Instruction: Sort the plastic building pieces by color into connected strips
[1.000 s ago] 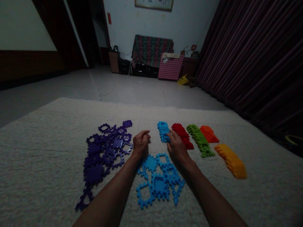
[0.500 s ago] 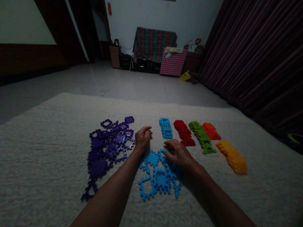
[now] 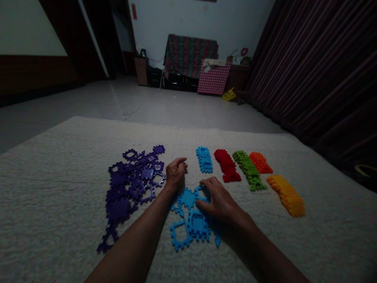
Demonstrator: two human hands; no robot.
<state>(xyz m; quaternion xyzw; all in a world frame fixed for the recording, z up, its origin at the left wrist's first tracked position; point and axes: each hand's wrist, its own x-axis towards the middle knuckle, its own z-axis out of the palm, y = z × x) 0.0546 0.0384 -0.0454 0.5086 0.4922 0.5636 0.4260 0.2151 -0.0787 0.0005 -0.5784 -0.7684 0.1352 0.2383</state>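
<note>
My left hand [image 3: 175,173] rests curled in a loose fist on the cream rug [image 3: 59,184], between a heap of purple puzzle tiles [image 3: 129,188] and loose blue tiles [image 3: 191,220]. Nothing shows in its fingers. My right hand [image 3: 216,198] lies on the loose blue tiles, fingertips curled down onto one of them near the top of the pile. Behind both hands stands a small neat stack of blue tiles [image 3: 204,159].
To the right lie rows of stacked red tiles [image 3: 226,165], green tiles [image 3: 249,169], orange tiles [image 3: 260,162] and yellow tiles [image 3: 287,194]. A dark striped curtain [image 3: 318,78] hangs at the right. Tiled floor [image 3: 165,110] and furniture lie beyond the rug.
My right hand has drawn back from the blue stack and come down onto the loose blue tiles. The left hand has stayed in its place.
</note>
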